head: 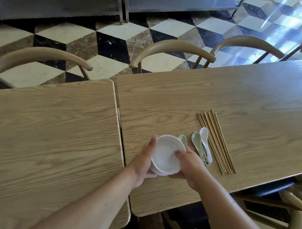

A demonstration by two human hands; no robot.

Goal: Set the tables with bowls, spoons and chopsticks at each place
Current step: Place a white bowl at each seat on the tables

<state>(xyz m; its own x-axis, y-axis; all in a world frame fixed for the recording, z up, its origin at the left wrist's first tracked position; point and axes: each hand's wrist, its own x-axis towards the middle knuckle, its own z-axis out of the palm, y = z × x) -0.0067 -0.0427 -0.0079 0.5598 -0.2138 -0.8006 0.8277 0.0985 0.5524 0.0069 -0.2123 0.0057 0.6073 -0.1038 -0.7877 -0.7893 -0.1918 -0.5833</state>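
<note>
The stack of white round ceramic bowls, at least two of them nested, is sitting between both hands over the near left part of the right-hand light wood-grain table, close to the seam with the adjoining left-hand table of the same finish. The left hand is cupping the stack's left side, with its fingers curling beneath the lower bowl. The right hand is gripping the right rim, with its thumb hooking inside the top bowl. Whether the stack is touching the tabletop cannot be determined.

A pale green ceramic spoon is lying just behind the stack. A second green spoon and a white ceramic spoon are lying side by side to the right. A loose row of brown wooden chopsticks is lying just beside them, farther right.

Curved-back wooden chairs are standing along the far edges of both tables on a black, white and brown cube-patterned tiled floor.
</note>
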